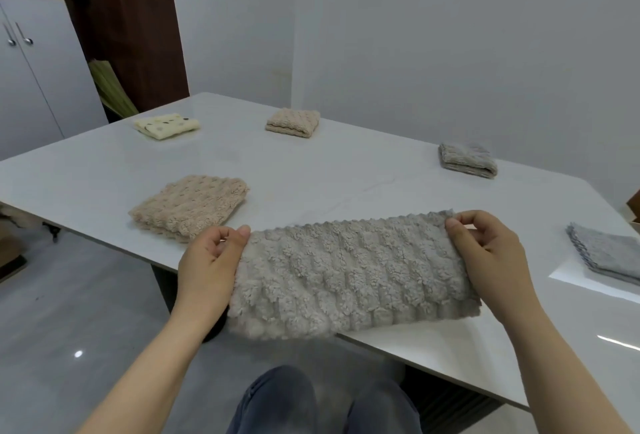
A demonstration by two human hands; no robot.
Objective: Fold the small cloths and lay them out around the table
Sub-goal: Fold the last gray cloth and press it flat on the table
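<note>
Left hand (pixel 207 260): my fingers clamp the grey fluffy cloth (pixel 353 274) at its left end.
Right hand (pixel 491 253): pinches its right end.
Cloth: stretched between my fingers over the table (pixel 311 173) edge.
Beyond: beige folded cloth (pixel 190 206) past my left fingers.

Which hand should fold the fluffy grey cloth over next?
Probably the left hand. It pinches the end of the fluffy grey cloth that hangs past the white table's edge, so it can swing freely toward the right hand, whose end lies over the table.

One head-worn wide-angle view looks forward and down, close over the counter (pixel 311 184) filling mid-frame.
</note>
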